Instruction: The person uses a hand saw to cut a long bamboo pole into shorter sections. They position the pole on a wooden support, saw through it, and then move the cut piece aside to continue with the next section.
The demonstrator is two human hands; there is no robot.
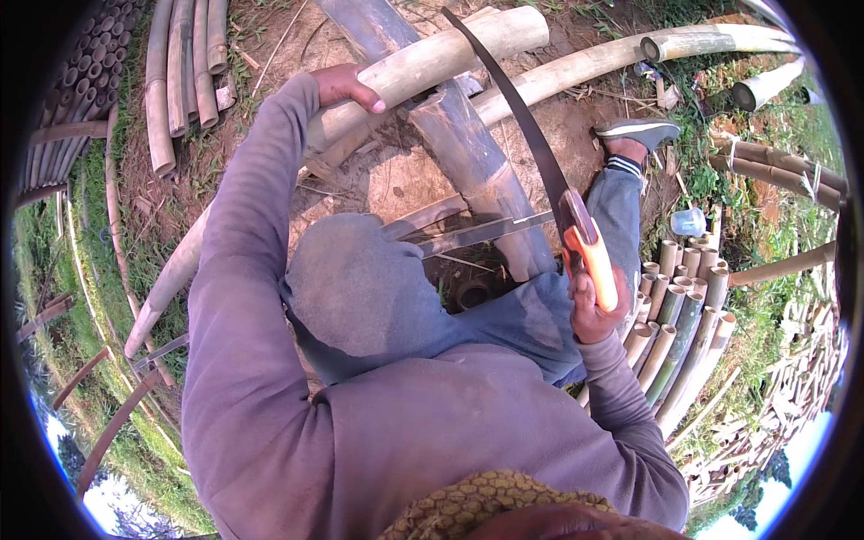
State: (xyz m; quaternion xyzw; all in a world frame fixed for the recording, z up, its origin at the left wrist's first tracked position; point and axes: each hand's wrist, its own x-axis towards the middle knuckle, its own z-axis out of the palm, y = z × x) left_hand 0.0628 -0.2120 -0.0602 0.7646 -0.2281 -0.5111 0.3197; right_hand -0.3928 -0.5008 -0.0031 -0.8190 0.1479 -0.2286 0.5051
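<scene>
A thick pale bamboo pole (432, 61) runs from the lower left up to the top middle, over a bluish-grey split bamboo support (468, 153). My left hand (346, 87) is wrapped over that pole from above, thumb on its near side. In my right hand (598, 306) is the orange handle of a hand saw (526, 121), fingers closed around it. The long dark blade points up and to the left, its tip lying across the pole close to the cut end. Whether the teeth touch the bamboo I cannot tell.
Another long bamboo pole (576, 81) curves off to the right behind the support. Upright cut bamboo pieces (675, 315) are bundled at my right, with a clear plastic cup (688, 222) above them. More poles (180, 72) lie at the upper left. My shod foot (637, 132) rests on the soil.
</scene>
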